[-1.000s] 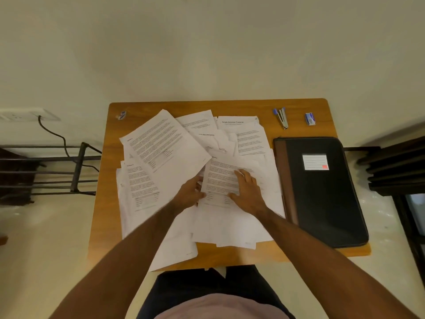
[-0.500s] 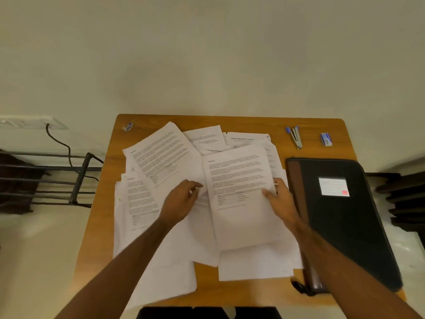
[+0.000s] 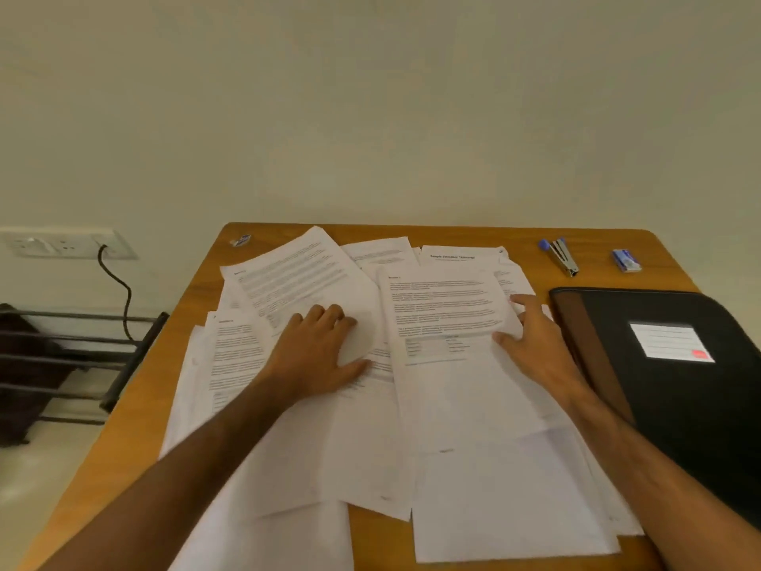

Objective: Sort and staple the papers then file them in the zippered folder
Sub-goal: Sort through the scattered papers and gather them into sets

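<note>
Loose printed papers (image 3: 473, 500) lie spread over the wooden table (image 3: 193, 298). My right hand (image 3: 535, 348) pinches the right edge of an upright printed sheet (image 3: 440, 311), thumb on top. My left hand (image 3: 317, 352) lies on the pile with its fingers curled round the bent lower corner of a tilted sheet (image 3: 296, 274). The black and brown zippered folder (image 3: 679, 414), with a white label, lies closed at the right. At the back right are a blue stapler (image 3: 562, 257) and a small blue staple box (image 3: 626, 259).
A small blue object (image 3: 241, 240) sits at the table's back left corner. Left of the table stands a dark metal rack (image 3: 82, 352). On the wall there is a socket (image 3: 61, 243) with a black cable (image 3: 123, 290). Plain wall behind.
My right hand has drawn the printed sheet out of the pile and shifted it right, toward the folder. My left hand moved onto the tilted sheet's corner. The view tilted upward.
</note>
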The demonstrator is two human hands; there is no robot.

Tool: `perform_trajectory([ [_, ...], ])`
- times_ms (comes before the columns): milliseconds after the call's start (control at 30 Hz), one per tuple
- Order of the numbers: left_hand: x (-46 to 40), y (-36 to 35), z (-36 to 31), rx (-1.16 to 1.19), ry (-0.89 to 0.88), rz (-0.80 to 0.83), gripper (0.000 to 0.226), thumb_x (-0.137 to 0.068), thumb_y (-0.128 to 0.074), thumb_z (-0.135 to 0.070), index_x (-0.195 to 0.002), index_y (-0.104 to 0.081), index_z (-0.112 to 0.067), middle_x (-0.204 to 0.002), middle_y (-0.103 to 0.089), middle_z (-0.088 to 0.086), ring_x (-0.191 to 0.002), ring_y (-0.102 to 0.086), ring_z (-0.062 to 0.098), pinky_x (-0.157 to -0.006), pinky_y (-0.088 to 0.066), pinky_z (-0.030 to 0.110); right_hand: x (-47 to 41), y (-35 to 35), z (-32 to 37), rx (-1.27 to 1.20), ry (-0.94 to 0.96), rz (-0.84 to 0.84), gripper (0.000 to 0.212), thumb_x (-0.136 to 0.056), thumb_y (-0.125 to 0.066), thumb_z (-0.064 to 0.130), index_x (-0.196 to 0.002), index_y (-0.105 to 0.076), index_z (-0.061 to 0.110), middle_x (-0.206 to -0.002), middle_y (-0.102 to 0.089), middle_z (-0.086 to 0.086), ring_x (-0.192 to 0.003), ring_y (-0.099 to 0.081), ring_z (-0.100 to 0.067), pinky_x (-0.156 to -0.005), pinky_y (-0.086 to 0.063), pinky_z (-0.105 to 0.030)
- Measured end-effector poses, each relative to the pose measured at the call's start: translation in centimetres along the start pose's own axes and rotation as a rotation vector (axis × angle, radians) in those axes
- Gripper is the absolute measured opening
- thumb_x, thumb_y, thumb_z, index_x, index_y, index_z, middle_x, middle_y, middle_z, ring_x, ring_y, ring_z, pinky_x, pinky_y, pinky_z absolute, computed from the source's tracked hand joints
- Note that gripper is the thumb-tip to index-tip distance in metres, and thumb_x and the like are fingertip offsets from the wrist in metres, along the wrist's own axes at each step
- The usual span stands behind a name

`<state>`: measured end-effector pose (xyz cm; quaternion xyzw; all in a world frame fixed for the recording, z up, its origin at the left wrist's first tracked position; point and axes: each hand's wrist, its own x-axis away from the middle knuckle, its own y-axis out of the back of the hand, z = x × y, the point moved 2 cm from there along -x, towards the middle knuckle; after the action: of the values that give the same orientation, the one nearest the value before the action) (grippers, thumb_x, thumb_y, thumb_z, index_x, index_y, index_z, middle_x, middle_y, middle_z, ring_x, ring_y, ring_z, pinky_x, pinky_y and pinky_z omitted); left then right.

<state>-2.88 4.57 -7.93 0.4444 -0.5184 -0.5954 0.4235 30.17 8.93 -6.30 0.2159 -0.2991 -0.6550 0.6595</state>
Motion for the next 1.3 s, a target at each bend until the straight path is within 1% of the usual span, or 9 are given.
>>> perform_trajectory([
  [167,0.6,1.7,-1.7,-0.128,-0.081,0.064,0.036,-0.099,-0.04,-0.04,-0.116,-0.059,-0.015,-0.11,-0.06,0.003,-0.096,-0.058,0.021,-0.072,-0.046,0.033,0.1,-0.8,-0.1,0.239,0.078,0.045,0.052,-0.094,-0.068,0.014,-0.143,-0.049,0.011,-0.148,-0.044,-0.015,-0.133,-0.047,-0.03,-0.104,-0.039,-0.032],
  [267,2.4,2.3,-2.4,-0.17,-0.088,0.0,0.027,-0.099,-0.039,-0.029,-0.103,-0.062,-0.014,-0.099,-0.065,0.003,-0.088,-0.063,0.023,-0.068,-0.047,0.033,2.3,-1.1,0.7,0.356,0.105,0.051,0.053,-0.098,-0.062,0.025,-0.146,-0.046,0.011,-0.153,-0.029,-0.016,-0.139,-0.04,-0.034,-0.11,-0.037,-0.038],
  [433,7.5,3.0,-3.9,-0.076,-0.112,-0.062,0.028,-0.1,-0.04,-0.029,-0.109,-0.065,-0.019,-0.104,-0.07,0.001,-0.091,-0.066,0.02,-0.081,-0.056,0.037,8.4,-2.4,3.4,0.617,0.303,-0.095,0.048,-0.102,-0.05,0.041,-0.147,-0.046,0.023,-0.166,-0.016,-0.009,-0.149,-0.019,-0.034,-0.117,-0.022,-0.047],
  [567,10.8,3.6,-6.1,0.056,-0.184,-0.003,0.033,-0.1,-0.044,-0.034,-0.126,-0.062,-0.024,-0.122,-0.068,-0.003,-0.11,-0.064,0.018,-0.093,-0.053,0.033,12.4,-4.3,5.0,0.574,0.478,0.19,0.054,-0.106,-0.04,0.05,-0.156,-0.034,0.032,-0.167,-0.02,0.001,-0.152,-0.019,-0.029,-0.12,-0.018,-0.048],
  [667,12.5,3.8,-6.6,0.261,-0.152,0.064,0.038,-0.102,-0.043,-0.045,-0.133,-0.057,-0.028,-0.134,-0.061,-0.006,-0.12,-0.056,0.013,-0.102,-0.044,0.03,13.7,-5.4,4.2,0.663,0.403,0.314,0.061,-0.103,-0.033,0.06,-0.157,-0.032,0.032,-0.168,-0.021,-0.001,-0.152,-0.021,-0.03,-0.122,-0.019,-0.052],
  [767,13.1,4.2,-5.0,0.387,-0.04,-0.063,0.034,-0.102,-0.046,-0.043,-0.13,-0.057,-0.028,-0.137,-0.058,-0.004,-0.123,-0.053,0.015,-0.106,-0.042,0.033,14.3,-6.0,3.6,0.724,0.357,0.314,0.063,-0.103,-0.032,0.061,-0.156,-0.035,0.027,-0.164,-0.028,-0.006,-0.148,-0.03,-0.031,-0.119,-0.026,-0.052],
  [933,12.0,3.6,0.1,0.577,0.452,-0.102,0.056,-0.094,-0.064,-0.036,-0.141,-0.044,-0.014,-0.144,-0.048,0.01,-0.132,-0.047,0.031,-0.11,-0.038,0.052,13.7,-7.6,4.8,0.824,0.428,0.154,0.061,-0.103,-0.035,0.06,-0.152,-0.036,0.024,-0.162,-0.029,-0.005,-0.145,-0.032,-0.031,-0.118,-0.027,-0.054],
  [1100,10.1,3.0,2.7,0.937,0.527,-0.055,0.06,-0.094,-0.066,-0.018,-0.143,-0.033,-0.007,-0.143,-0.052,0.011,-0.126,-0.054,0.031,-0.102,-0.049,0.041,12.4,-10.5,7.2,0.781,0.642,0.234,0.057,-0.105,-0.035,0.054,-0.156,-0.033,0.029,-0.163,-0.029,0.0,-0.147,-0.029,-0.025,-0.119,-0.022,-0.048],
  [1300,6.0,1.5,5.0,1.043,0.635,-0.025,0.069,-0.091,-0.07,-0.015,-0.147,-0.03,-0.018,-0.137,-0.057,0.012,-0.11,-0.064,0.028,-0.078,-0.061,0.035,8.8,-11.8,8.1,0.697,0.742,0.141,0.036,-0.104,-0.043,0.049,-0.128,-0.058,0.028,-0.126,-0.053,0.004,-0.116,-0.049,-0.018,-0.102,-0.038,-0.042],
])
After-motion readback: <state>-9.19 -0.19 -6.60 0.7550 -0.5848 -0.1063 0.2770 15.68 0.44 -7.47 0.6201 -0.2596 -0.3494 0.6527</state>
